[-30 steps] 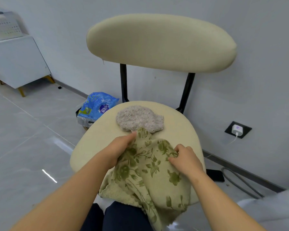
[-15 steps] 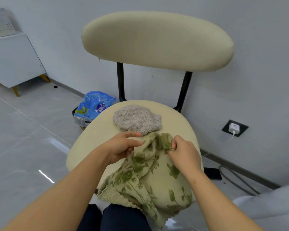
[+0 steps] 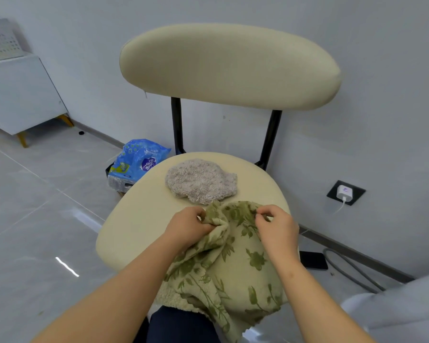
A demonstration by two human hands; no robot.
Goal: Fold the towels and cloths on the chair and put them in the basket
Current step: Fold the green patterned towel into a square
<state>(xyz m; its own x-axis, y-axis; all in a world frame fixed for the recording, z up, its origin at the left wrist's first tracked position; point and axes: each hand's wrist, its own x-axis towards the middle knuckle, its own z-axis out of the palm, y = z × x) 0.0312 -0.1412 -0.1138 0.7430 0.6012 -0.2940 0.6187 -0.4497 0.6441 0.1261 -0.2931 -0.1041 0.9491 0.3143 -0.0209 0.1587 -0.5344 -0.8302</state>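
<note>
While left hand (image 3: 186, 229) and right hand (image 3: 279, 230) pinch floral towel (image 3: 242, 264), blue bag (image 3: 139, 158) print unreadable.

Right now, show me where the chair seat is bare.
Widest bare patch: the seat on its left side, bordered by its rim, the grey cloth and the left hand. A narrower strip lies right of the grey cloth. Front centre is crowded: the right hand and left hand pinch the floral towel.

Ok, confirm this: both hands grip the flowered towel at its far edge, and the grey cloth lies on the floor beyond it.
Wrong on one point: the head view shows the grey cloth lying on the chair seat, not the floor. The left hand and right hand do grip the flowered towel at its far edge.
</note>
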